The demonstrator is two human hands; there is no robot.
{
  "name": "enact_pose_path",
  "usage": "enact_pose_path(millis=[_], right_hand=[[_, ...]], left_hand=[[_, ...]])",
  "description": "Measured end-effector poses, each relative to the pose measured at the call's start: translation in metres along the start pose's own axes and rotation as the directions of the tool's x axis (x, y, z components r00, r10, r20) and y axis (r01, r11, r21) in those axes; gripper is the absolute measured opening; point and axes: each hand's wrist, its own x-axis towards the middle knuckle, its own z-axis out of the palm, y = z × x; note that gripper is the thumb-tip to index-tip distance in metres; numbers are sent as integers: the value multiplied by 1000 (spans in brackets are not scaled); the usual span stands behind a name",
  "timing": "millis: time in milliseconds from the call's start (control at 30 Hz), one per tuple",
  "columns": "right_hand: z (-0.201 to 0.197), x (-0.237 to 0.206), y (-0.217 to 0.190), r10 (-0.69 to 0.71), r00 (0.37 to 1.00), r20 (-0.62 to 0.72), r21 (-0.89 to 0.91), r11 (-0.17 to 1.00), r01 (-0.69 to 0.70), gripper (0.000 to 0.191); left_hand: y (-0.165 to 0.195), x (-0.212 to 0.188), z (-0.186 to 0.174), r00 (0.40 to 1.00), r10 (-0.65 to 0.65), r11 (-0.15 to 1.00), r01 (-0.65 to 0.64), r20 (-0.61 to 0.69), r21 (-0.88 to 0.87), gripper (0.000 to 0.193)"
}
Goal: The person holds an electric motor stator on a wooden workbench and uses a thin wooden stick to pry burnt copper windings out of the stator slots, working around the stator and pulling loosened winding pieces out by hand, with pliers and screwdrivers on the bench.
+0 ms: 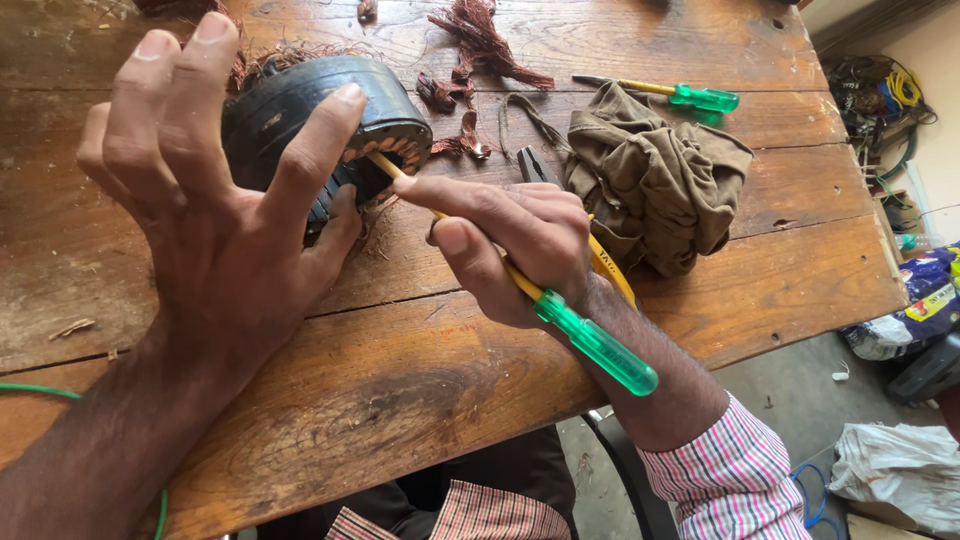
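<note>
Black motor stator (pixel 300 110) lies on its side at the upper left of the wooden worktop (pixel 400 380), open face toward me, copper windings showing round the rim. My left hand (pixel 215 215) is spread wide over it: index finger and thumb press on the rim, the other fingers lift clear above. The palm hides most of the stator's near side. My right hand (pixel 510 245) pinches a screwdriver (pixel 560 325), yellow shaft, clear green handle; the handle sticks out toward my wrist. The tip goes into the stator face among the windings; exact contact point is hidden behind my left index finger. Something yellow curves behind my right wrist, mostly covered, can't tell what. Just beyond the right hand, a crumpled olive-brown cloth (pixel 655 180) on the worktop, a dark tool half buried under its left edge. A second screwdriver (pixel 665 93), same colours, lies past the cloth. Stripped copper wire scraps (pixel 480 40) are scattered near the stator's far side. Green wire (pixel 40 390) cut off at the left edge.
</note>
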Motion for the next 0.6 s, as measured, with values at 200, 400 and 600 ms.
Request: enact_pose_path(millis=[200,400,600], right_hand=[[7,6,8,-76,993,-93,-9,997,75,27],[-1,-7,4,-8,964,-265,-22,1000,3,41],[-2,-1,6,-34,992,-119,-7,999,34,42]], left_hand=[[-1,6,7,975,152,988,-155,-163,-6,49],[7,2,-4,986,166,984,-165,-18,62,27],[1,0,-10,987,149,989,-149,55,0,34]])
